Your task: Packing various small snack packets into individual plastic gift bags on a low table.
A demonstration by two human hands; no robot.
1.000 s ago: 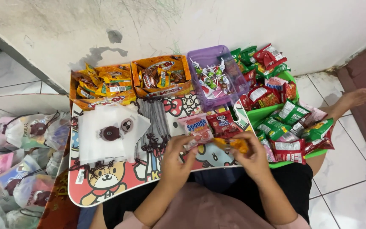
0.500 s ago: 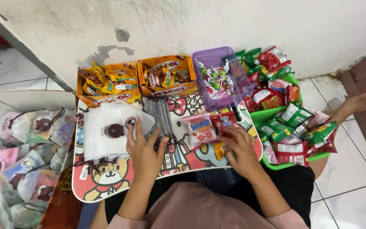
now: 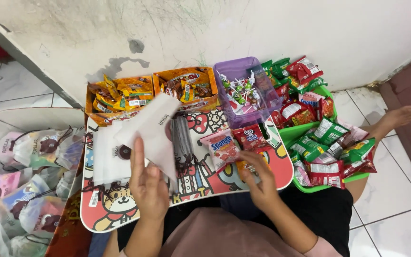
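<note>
Pink long sleeves (image 3: 327,248) are worn, cuffs ending at the wrists. Black trousers (image 3: 329,209) are seen over the lap. One foot (image 3: 398,116) is left bare.

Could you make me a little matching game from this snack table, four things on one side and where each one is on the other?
Things:
1. white drawstring pouch
2. lollipops
3. pink snack packet
4. filled pouches

Places:
A. in the purple tub
B. lifted in the left hand
C. on the floor left of the table
D. lying on the table near the right hand

Pairs: 1-B, 2-A, 3-D, 4-C
</note>
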